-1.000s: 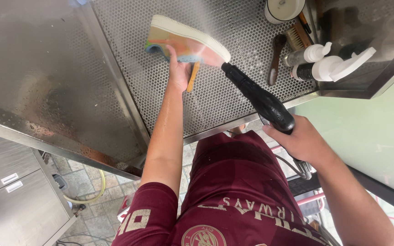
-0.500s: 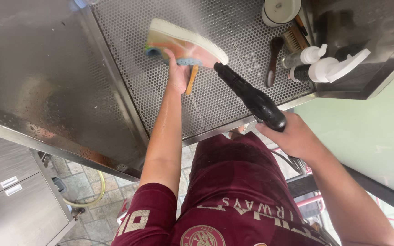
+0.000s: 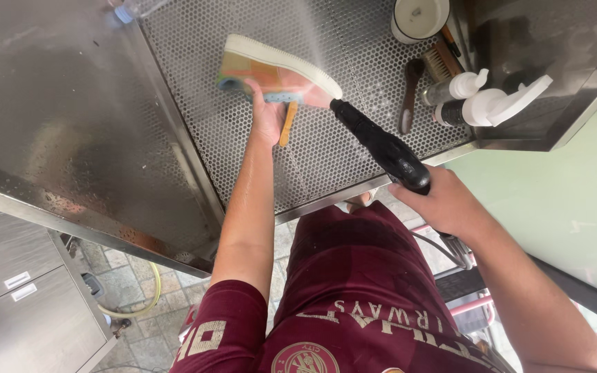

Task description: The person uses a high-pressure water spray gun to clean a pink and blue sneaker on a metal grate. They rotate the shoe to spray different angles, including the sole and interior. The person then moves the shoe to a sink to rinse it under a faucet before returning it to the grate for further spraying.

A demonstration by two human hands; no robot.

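My left hand [image 3: 268, 114] holds a pastel sneaker [image 3: 278, 69] with a cream sole, tilted on its side above the perforated steel wash tray [image 3: 188, 83]. An orange lace or strap [image 3: 286, 124] dangles beside my palm. My right hand [image 3: 443, 204] grips a black spray gun [image 3: 381, 145], whose nozzle points at the shoe's toe end, almost touching it. A fine mist of water rises from the shoe toward the top of the view.
At the tray's far right stand a white cup [image 3: 419, 17], a dark-handled brush [image 3: 409, 93], a bristle brush [image 3: 440, 62] and two white spray bottles [image 3: 492, 103]. A steel wall [image 3: 43, 117] lies left; a yellow hose [image 3: 139, 304] lies on the tiled floor.
The spray gun's nozzle has crept closer along the shoe toward its toe. The shoe has shifted slightly in my left hand.
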